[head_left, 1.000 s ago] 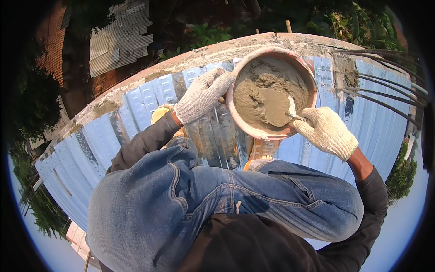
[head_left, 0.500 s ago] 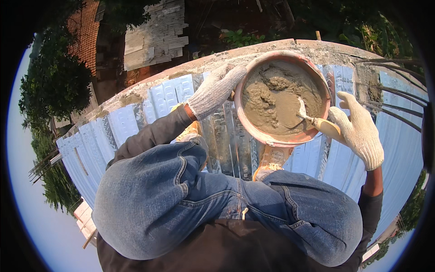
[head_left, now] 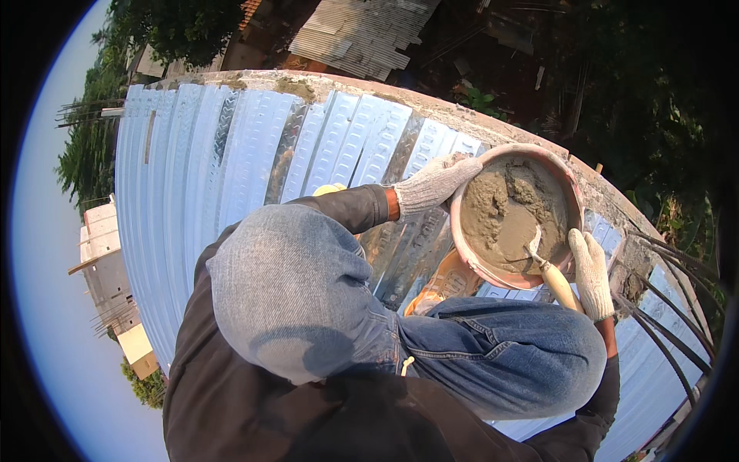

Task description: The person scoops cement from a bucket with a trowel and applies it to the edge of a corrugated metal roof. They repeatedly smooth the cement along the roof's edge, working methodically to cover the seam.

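Note:
A round, pinkish mortar pan (head_left: 471, 258) with a worn rim holds wet grey mortar (head_left: 504, 235). My left hand (head_left: 437, 185), in a knitted off-white glove, grips the pan's upper left rim. On the opposite side my gloved right hand (head_left: 591, 273) is closed against the pan's right edge, its far fingers partly hidden. A trowel (head_left: 556, 282) leans over the near right rim, its blade in the mortar. The trowel's pale handle sticks out beside my right palm, not wrapped by the fingers.
Ribbed metal decking (head_left: 254, 146) spreads under me, bordered by a rough masonry edge (head_left: 346, 85) with a drop beyond. Several dark reinforcing bars (head_left: 670, 331) jut out at the right. My shoe (head_left: 446, 281) stands just left of the pan. Lower roofs (head_left: 366, 35) lie below.
My right hand has gone from open beside the trowel handle to closed at the pan's edge. The view has swung left, so the pan appears farther right and lower.

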Demonstrator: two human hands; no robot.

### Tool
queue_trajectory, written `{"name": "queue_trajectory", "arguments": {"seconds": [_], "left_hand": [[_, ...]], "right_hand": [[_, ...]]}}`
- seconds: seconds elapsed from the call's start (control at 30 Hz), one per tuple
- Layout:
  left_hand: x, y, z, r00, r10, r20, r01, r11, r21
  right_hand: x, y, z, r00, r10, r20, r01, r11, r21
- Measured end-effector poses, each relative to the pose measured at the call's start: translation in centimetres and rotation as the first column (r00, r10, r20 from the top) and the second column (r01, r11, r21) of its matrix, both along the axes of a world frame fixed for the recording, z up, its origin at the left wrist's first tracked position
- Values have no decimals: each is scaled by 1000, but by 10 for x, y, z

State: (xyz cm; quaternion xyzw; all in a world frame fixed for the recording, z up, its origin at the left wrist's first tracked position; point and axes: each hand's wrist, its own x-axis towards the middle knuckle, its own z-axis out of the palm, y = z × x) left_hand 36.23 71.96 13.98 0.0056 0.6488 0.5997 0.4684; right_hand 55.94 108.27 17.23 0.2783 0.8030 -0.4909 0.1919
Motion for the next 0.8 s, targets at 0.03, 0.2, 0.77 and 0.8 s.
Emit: {"name": "queue_trajectory", "arguments": {"seconds": [0.03, 0.2, 0.77, 0.8], "left_hand": [[10, 0, -3, 998, 66, 10, -67, 996, 56], [13, 4, -18, 995, 97, -17, -92, 980, 174], [8, -217, 18, 584, 811, -32, -794, 579, 186], [7, -225, 18, 553, 830, -75, -811, 557, 178]], "right_hand": [[6, -2, 0, 1000, -28, 10, 27, 999, 18], [16, -2, 5, 960, -280, 3, 277, 946, -167], [-152, -168, 4, 514, 639, -572, -602, 744, 289], [-167, -183, 11, 564, 624, -541, -624, 751, 215]]}}
